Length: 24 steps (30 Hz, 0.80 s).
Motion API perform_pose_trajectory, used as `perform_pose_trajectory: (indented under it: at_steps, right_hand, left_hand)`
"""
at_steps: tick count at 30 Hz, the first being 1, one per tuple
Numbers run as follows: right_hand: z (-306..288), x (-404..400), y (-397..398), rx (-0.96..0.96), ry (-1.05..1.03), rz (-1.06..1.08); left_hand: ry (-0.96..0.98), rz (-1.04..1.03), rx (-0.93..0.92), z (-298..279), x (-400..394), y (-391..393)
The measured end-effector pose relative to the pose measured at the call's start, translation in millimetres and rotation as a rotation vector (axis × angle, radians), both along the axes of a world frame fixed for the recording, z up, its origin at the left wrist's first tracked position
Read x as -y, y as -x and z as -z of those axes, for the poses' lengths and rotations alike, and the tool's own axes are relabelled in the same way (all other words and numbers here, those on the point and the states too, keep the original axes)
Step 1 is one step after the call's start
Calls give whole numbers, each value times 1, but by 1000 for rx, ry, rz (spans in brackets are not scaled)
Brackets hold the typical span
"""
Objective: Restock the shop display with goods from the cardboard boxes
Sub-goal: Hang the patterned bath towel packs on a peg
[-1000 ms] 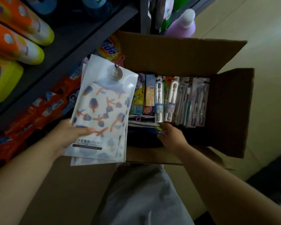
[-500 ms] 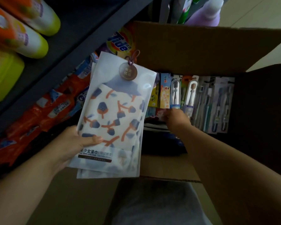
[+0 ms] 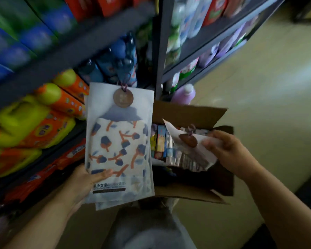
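Since the earlier frame, the right hand has risen out of the cardboard box and now grips a second towel packet by its right edge, tilted above the box opening. That packet carries a round brown tag; its print is blurred. The left hand grips a stack of towel packets at the lower left corner, thumb across the front, holding them upright to the left of the box. The front packet shows a blue and orange pattern and a round brown tag at the top. Inside the box, toothbrush packs stand on edge at the far side. Shelving with orange and yellow detergent bottles fills the left and far areas.
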State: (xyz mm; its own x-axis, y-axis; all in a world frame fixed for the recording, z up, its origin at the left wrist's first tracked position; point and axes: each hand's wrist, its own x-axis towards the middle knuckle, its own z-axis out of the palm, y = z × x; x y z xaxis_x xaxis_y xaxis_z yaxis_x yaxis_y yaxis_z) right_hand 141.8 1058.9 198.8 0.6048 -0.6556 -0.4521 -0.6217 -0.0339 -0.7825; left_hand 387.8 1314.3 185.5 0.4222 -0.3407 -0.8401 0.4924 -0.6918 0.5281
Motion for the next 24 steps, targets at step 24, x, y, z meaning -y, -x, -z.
perform_pose_trajectory:
  at_steps: [24]
  right_hand:
    - [-319, 61, -69, 329, 197, 130]
  left_hand:
    - [496, -136, -228, -262, 64, 48]
